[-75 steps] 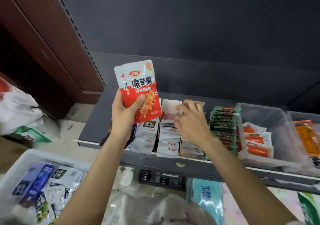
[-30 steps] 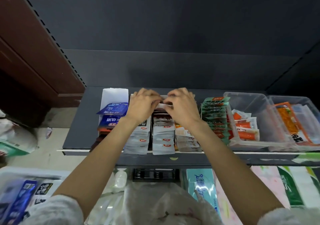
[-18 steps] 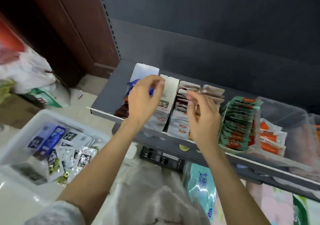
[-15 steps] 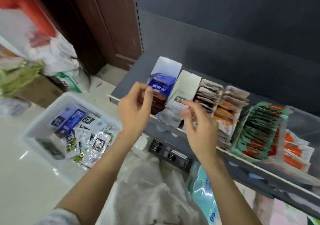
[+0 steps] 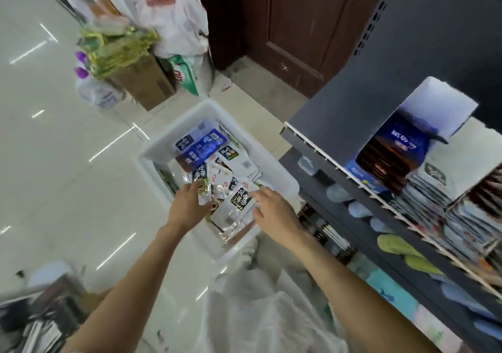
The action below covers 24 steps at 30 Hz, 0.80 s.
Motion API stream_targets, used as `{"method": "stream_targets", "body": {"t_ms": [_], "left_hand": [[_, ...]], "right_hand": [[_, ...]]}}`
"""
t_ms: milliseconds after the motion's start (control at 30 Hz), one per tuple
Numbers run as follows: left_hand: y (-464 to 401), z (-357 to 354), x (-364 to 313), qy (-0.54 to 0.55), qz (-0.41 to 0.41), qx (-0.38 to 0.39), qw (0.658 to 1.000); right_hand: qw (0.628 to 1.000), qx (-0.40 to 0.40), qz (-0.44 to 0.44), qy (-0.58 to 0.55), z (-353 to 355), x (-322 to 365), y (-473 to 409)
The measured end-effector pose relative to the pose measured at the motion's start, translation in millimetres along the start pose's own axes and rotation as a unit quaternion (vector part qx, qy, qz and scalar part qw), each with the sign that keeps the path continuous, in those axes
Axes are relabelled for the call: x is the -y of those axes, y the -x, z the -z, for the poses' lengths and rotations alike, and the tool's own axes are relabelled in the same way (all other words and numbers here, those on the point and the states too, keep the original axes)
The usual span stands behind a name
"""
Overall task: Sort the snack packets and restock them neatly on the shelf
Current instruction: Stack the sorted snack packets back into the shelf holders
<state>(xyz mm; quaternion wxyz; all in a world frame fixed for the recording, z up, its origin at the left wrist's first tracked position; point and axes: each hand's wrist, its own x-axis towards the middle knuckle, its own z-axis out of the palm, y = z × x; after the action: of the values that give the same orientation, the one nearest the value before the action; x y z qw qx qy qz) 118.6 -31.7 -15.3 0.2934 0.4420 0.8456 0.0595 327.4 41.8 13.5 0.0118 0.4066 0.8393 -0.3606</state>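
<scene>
Both hands reach down into the white bin (image 5: 152,160). The left hand (image 5: 188,207) pinches a shiny snack packet (image 5: 205,194); the right hand (image 5: 274,213) is spread open over the loose packets (image 5: 239,198). They look light, floppy and slippery, so edges seem best to pinch. The shelf (image 5: 326,113) sits off to the right of the hands.

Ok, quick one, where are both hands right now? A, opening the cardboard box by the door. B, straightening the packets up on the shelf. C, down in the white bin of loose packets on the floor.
C: the left hand and right hand both reach into the white bin on the floor, among the loose snack packets, away from the shelf.
</scene>
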Motion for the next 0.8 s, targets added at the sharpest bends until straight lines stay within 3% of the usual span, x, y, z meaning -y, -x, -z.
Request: {"method": "stream_targets", "body": {"t_ms": [133,333,467,567,700,800], "left_hand": [[-39.3,-9.1,11.0,0.028,0.042,0.004,0.999],[-68.9,-33.6,18.1,0.022,0.086,0.033,0.995],[-75.2,-44.7,9.4,0.016,0.073,0.02,0.997],[-73.6,-45.3,10.3,0.038,0.046,0.007,0.998],[-77.6,-37.4,13.5,0.126,0.079,0.021,0.989],[-84.9,-29.4,12.0,0.168,0.101,0.034,0.98]], "right_hand": [[0.989,0.052,-0.135,0.006,-31.1,2.2,-63.9],[0.946,0.022,-0.323,-0.028,-73.9,-11.4,-102.9],[0.944,-0.003,-0.322,0.07,-78.7,-5.6,-108.8],[0.94,-0.023,-0.33,0.083,-77.4,-4.1,-106.4],[0.931,-0.014,-0.36,-0.057,-80.7,-2.1,-104.0],[0.93,-0.054,-0.349,-0.106,-74.8,3.8,-100.7]]}}
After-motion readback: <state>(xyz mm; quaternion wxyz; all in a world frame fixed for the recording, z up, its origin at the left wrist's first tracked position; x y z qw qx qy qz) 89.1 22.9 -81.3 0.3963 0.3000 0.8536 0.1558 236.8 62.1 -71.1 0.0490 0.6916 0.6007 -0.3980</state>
